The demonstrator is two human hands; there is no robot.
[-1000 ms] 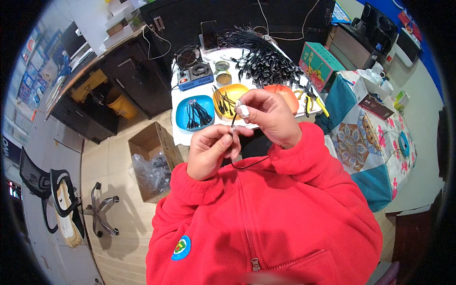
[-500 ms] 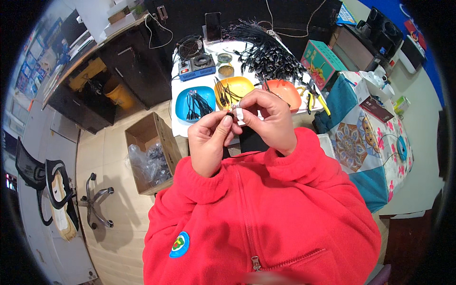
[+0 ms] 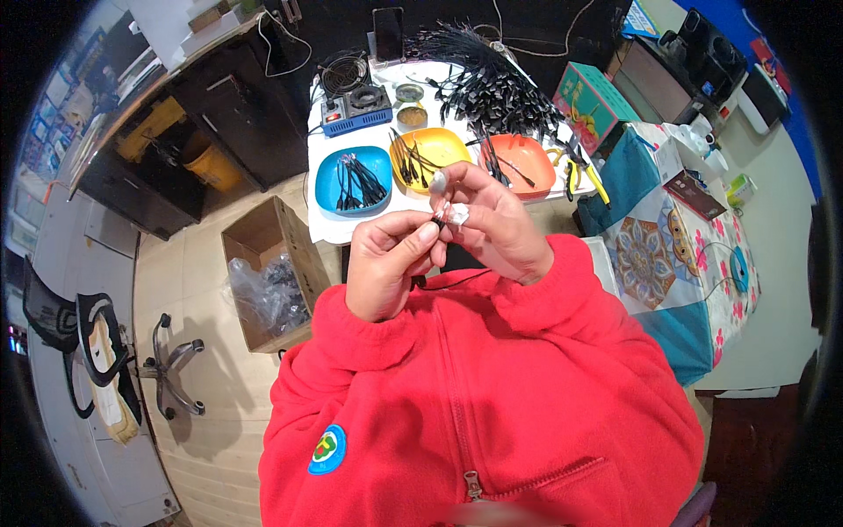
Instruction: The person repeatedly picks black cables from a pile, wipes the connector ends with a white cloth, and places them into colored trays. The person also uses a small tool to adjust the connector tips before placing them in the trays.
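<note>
My left hand (image 3: 391,259) pinches a thin black cable (image 3: 457,281) between thumb and forefinger. Its small wire end pokes up from the fingertips, and the rest trails below across my jacket front. Close by on the right, my right hand (image 3: 499,224) has forefinger and thumb spread apart around that end. White wrapping covers both of those fingertips. Beyond the hands, a blue tray (image 3: 329,195) holds short black cables (image 3: 358,183). A yellow tray (image 3: 452,145) and an orange tray (image 3: 536,158) hold more dark cables or tools.
Behind the trays stand a blue soldering station (image 3: 356,119), two small round tins (image 3: 411,116) and an upright phone (image 3: 387,35). A large heap of black cables (image 3: 500,88) lies at the back right, near yellow-handled pliers (image 3: 599,184). An open cardboard box (image 3: 299,263) stands on the floor.
My right forefinger has lifted away from the thumb, parting a pinch at the wire end. Both hands sit slightly nearer to me and to the right in the picture.
</note>
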